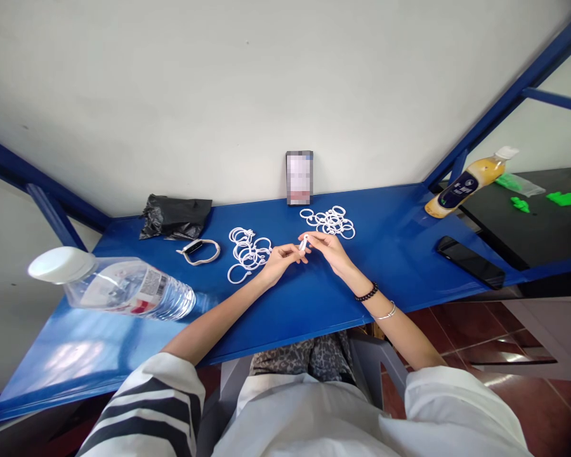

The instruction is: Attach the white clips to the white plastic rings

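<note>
My left hand (280, 260) and my right hand (330, 249) meet over the blue table (390, 254), fingers pinched together on one small white plastic ring (304, 242) held between them. A pile of white rings (247, 252) lies just left of my left hand. Another pile of white rings (330, 220) lies just behind my right hand. My right wrist wears a dark bead bracelet and a thin silver bangle.
A clear water bottle (118, 289) stands at the near left. A white wristband (198, 251), a black bag (174, 218) and an upright phone (299, 178) sit toward the wall. A black phone (471, 261) and a yellow drink bottle (466, 184) are at the right.
</note>
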`<state>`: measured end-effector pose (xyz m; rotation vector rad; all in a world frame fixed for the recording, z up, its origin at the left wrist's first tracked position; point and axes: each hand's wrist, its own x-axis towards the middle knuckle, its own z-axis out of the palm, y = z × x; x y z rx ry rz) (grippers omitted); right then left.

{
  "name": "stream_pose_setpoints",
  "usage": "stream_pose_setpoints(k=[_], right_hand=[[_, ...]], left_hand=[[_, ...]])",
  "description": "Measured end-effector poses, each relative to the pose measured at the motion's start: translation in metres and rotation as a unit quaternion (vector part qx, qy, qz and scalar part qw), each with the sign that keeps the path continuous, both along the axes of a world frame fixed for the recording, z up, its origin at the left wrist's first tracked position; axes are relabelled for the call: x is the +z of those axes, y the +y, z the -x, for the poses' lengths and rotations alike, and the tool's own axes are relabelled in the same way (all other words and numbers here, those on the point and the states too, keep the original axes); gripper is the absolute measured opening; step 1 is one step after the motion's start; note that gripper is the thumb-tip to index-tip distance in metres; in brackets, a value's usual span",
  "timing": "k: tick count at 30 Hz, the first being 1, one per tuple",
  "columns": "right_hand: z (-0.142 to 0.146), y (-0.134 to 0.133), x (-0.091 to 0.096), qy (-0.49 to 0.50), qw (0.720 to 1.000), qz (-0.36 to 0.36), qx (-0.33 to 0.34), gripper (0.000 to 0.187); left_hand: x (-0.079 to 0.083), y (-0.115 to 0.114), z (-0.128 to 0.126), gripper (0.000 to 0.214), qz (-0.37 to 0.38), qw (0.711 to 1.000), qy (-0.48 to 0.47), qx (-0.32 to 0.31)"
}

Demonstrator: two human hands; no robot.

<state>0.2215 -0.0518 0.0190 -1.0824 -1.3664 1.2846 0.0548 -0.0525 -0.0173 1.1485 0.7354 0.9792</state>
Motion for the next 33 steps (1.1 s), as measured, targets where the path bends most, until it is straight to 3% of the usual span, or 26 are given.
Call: stream_pose_setpoints(k=[15, 22, 28, 33], right_hand=[[-0.001, 0.001, -0.002, 0.004, 0.999, 0.029, -0.020, 0.031], [-0.003, 0.005, -0.008, 0.004, 0.999, 0.025, -0.046, 0.026], [-0.003, 0.007, -0.013, 0.011, 0.998, 0.028, -0.048, 0.025], [-0.004, 0.007, -0.012, 0.008, 0.999, 0.018, -0.043, 0.026]], left_hand=[[0.002, 0.002, 0.000, 0.030, 0.026, 0.998, -0.048, -0.018], [-0.003, 0.001, -0.003, 0.032, -0.012, 0.999, -0.021, 0.047], [-0.002, -0.005, -0.005, 0.029, -0.097, 0.985, 0.041, 0.134], [0.002, -0.009, -0.005, 0.025, -0.138, 0.975, 0.089, 0.151]])
